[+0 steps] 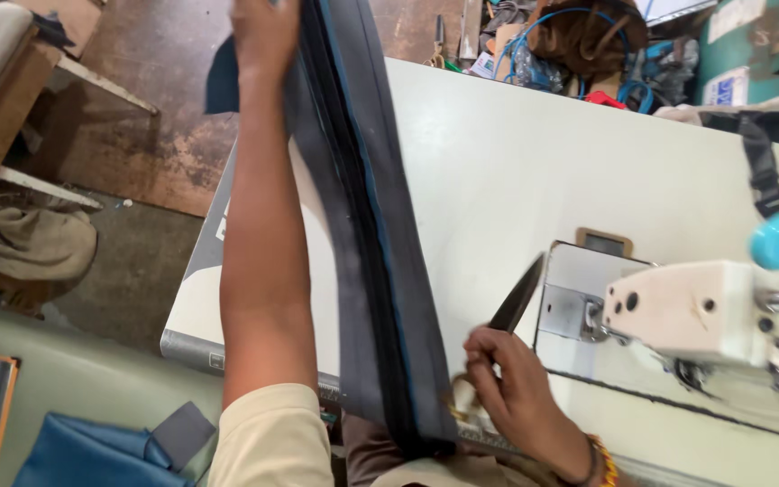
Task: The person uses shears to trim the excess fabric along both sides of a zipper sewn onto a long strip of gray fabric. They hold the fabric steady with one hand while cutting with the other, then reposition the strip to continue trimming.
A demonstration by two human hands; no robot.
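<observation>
My left hand is stretched far out at the top of the view, gripping the far end of a long dark fabric strip with a black zipper and blue edging. The strip runs taut from that hand down to my lap at the bottom. My right hand is beside the strip's near end and holds a pair of scissors, blades pointing up and away over the white table. A beaded bracelet sits on my right wrist.
A white sewing table fills the middle. A cream sewing machine head stands at the right over a metal plate. Cluttered cables and tools lie at the far edge. Blue and grey fabric pieces lie at bottom left on the floor.
</observation>
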